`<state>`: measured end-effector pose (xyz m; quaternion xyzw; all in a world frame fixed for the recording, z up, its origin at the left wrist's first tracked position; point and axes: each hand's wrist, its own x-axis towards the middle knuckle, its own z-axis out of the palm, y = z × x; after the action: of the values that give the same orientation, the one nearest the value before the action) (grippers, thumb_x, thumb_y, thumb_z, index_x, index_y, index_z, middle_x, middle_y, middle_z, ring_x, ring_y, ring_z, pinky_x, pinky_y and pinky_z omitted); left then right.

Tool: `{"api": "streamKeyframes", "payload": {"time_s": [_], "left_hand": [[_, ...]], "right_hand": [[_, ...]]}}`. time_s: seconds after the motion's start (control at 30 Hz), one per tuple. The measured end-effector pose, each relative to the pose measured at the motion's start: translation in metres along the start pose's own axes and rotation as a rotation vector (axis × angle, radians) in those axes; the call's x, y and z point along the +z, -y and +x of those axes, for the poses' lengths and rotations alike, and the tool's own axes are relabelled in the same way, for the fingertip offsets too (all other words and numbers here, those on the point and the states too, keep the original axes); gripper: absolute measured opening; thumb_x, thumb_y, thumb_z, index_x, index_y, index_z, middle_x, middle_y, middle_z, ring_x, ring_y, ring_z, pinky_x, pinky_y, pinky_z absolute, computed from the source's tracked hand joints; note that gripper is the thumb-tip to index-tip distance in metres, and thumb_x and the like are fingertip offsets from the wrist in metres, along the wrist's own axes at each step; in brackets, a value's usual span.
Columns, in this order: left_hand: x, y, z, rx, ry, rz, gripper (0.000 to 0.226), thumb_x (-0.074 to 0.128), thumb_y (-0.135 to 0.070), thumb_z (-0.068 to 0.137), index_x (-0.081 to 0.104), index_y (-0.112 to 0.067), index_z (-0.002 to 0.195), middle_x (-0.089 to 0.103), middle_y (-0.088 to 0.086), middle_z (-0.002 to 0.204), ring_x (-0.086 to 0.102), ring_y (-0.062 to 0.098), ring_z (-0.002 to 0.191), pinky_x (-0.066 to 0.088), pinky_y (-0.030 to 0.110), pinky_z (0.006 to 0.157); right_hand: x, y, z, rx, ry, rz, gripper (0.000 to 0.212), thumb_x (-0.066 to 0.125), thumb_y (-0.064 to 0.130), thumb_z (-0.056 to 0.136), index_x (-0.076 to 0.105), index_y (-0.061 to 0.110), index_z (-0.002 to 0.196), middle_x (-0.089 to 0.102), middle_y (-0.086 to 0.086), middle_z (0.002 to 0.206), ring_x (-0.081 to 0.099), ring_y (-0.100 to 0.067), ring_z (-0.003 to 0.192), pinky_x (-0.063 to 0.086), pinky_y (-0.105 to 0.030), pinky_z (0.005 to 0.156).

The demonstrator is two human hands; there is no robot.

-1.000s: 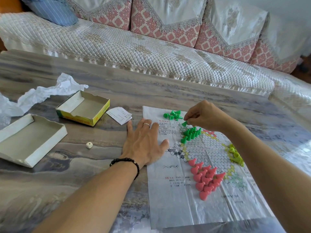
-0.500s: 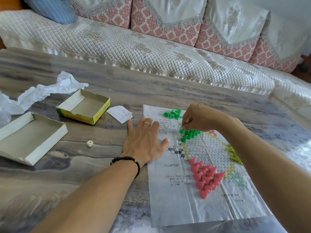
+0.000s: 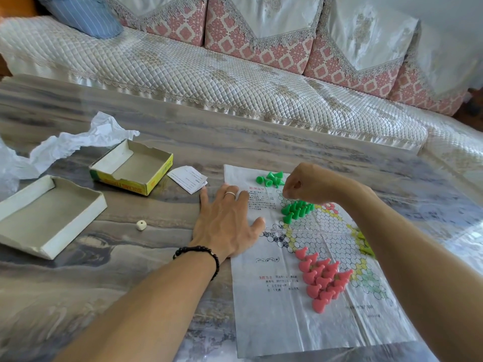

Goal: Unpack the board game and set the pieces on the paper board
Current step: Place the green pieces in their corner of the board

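Paper board lay flat on the marbled table, at 3 o'clock from my left hand; its near edge sat close to the table's near edge, with bare table at 9 o'clock. Left hand was spread wide, palm down, pinning the board's left edge. My right hand hovered curled over the set green pieces; couldn't tell if it held one. Loose green pieces lay at the board's 12 o'clock end, pink pieces stood in a triangle, yellow pieces were half hidden by my right arm. Board was white, creased, with a hexagon grid and red and black print too small to read. Yellow box half had lettering I couldn't make out; white box half and die sat at 9 o'clock.
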<state>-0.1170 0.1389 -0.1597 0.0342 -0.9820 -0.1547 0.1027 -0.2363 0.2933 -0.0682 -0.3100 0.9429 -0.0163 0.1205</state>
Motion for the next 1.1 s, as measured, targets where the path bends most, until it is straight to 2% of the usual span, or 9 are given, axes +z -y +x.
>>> {"api": "streamKeyframes", "payload": {"time_s": [0.07,0.2,0.3,0.4,0.6,0.77,0.83,0.97,1.1], "left_hand": [[0.001,0.0,0.0,-0.004,0.003,-0.003,0.065,0.033,-0.062,0.089,0.038,-0.021,0.139,0.034,0.004,0.15,0.023,0.02,0.141,0.008,0.058,0.114],[0.001,0.0,0.001,0.002,0.006,0.01,0.065,0.032,-0.062,0.089,0.039,-0.021,0.137,0.035,0.005,0.149,0.023,0.02,0.141,0.009,0.057,0.113],[0.001,0.0,0.001,-0.001,0.007,0.005,0.064,0.032,-0.061,0.089,0.039,-0.021,0.137,0.036,0.005,0.148,0.022,0.02,0.141,0.007,0.057,0.113],[0.001,0.0,0.001,-0.001,0.012,-0.002,0.064,0.031,-0.061,0.089,0.038,-0.02,0.138,0.035,0.005,0.149,0.02,0.02,0.142,0.006,0.057,0.114],[0.0,0.0,0.001,-0.005,0.026,-0.004,0.062,0.032,-0.06,0.089,0.039,-0.021,0.136,0.034,0.004,0.148,0.019,0.02,0.142,0.005,0.058,0.114],[0.001,0.0,0.001,-0.002,0.027,-0.006,0.064,0.032,-0.061,0.089,0.037,-0.021,0.139,0.033,0.005,0.15,0.018,0.02,0.143,0.005,0.058,0.114],[0.001,0.001,0.001,-0.003,0.03,-0.004,0.066,0.033,-0.061,0.089,0.035,-0.02,0.141,0.031,0.005,0.152,0.018,0.02,0.144,0.005,0.058,0.115],[0.001,0.001,0.001,0.0,0.028,-0.007,0.066,0.033,-0.062,0.09,0.034,-0.02,0.141,0.031,0.005,0.152,0.018,0.019,0.144,0.005,0.058,0.115],[0.001,0.001,0.001,0.0,0.023,-0.005,0.066,0.033,-0.062,0.089,0.036,-0.02,0.14,0.032,0.005,0.151,0.019,0.019,0.143,0.005,0.058,0.114]], "right_hand": [[0.0,-0.001,0.004,0.005,-0.089,0.026,0.018,0.057,0.012,0.092,0.073,0.005,0.094,0.073,-0.004,0.091,0.068,-0.022,0.083,0.056,-0.039,0.081],[0.008,-0.004,0.024,0.065,-0.238,0.035,0.027,0.049,0.003,0.088,0.074,0.009,0.098,0.073,-0.003,0.095,0.063,-0.016,0.074,0.056,-0.032,0.074],[0.015,-0.009,0.038,0.12,-0.294,0.041,0.033,0.051,0.0,0.082,0.073,0.016,0.102,0.071,0.0,0.102,0.064,-0.016,0.084,0.056,-0.033,0.08],[0.019,-0.01,0.045,0.12,-0.263,0.024,0.037,0.052,-0.003,0.079,0.073,0.017,0.102,0.071,0.001,0.1,0.061,-0.014,0.08,0.054,-0.03,0.075],[0.028,-0.014,0.049,0.121,-0.246,0.023,0.029,0.057,0.003,0.081,0.07,0.015,0.104,0.07,-0.002,0.1,0.061,-0.017,0.083,0.056,-0.033,0.079],[0.016,-0.018,0.039,0.135,-0.262,0.116,0.019,0.054,0.005,0.089,0.063,0.013,0.104,0.066,-0.006,0.094,0.063,-0.02,0.072,0.051,-0.029,0.058],[0.008,-0.019,0.032,0.103,-0.262,0.112,0.02,0.052,0.005,0.091,0.066,0.011,0.104,0.067,-0.005,0.095,0.064,-0.02,0.071,0.052,-0.029,0.058],[-0.005,-0.02,0.018,0.045,-0.248,0.108,0.022,0.053,0.005,0.091,0.073,0.006,0.1,0.063,0.009,0.087,0.056,-0.004,0.057,0.04,-0.014,0.05],[-0.009,-0.024,0.01,0.085,-0.202,0.147,0.011,0.063,0.006,0.086,0.073,0.009,0.091,0.067,0.006,0.078,0.061,-0.006,0.063,0.044,-0.014,0.054]]}}
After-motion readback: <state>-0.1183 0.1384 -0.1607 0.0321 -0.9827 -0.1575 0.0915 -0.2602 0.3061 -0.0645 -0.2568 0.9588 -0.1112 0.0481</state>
